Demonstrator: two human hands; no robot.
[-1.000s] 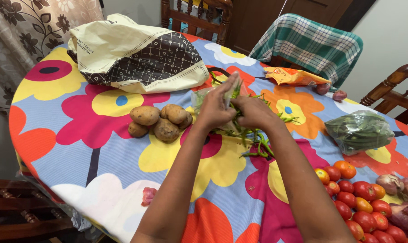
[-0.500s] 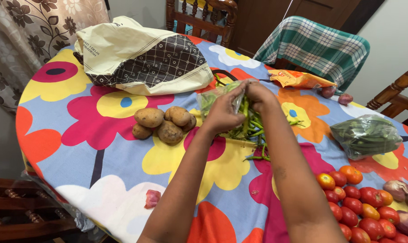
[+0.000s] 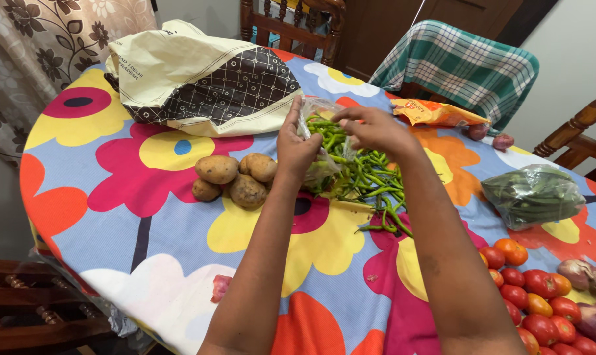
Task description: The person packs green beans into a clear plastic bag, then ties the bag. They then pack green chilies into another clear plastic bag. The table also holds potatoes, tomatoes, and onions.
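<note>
Head view: both hands' fingers [image 3: 297,135] pinching clear bag [image 3: 319,141] of green chillies [image 3: 367,174].

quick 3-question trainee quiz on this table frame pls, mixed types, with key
1. True or false: the left hand grips the clear bag.
2. What lies spilled under the right hand? A) green chillies B) beans C) peas
3. Which vegetables sit just left of the bag?

Key: 1 true. 2 A. 3 potatoes.
</note>
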